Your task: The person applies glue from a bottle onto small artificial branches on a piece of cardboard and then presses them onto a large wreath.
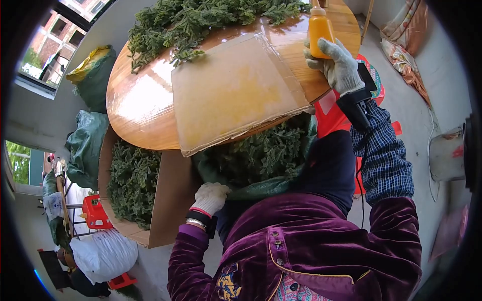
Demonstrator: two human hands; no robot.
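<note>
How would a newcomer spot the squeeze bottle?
Find the oval wooden table at the top. At its right side, the white-gloved right hand holds the squeeze bottle; its bright orange body sets it apart from the green conifer sprigs and tan cardboard sheet nearby.

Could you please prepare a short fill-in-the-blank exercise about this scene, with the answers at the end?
1. The right hand holds an orange ____.
2. The left hand wears a white ____.
3. The cardboard sheet lies partly on a wooden ____.
4. On the left, green sprigs lie inside a cardboard ____.

Missing words: bottle; glove; table; box.
</note>
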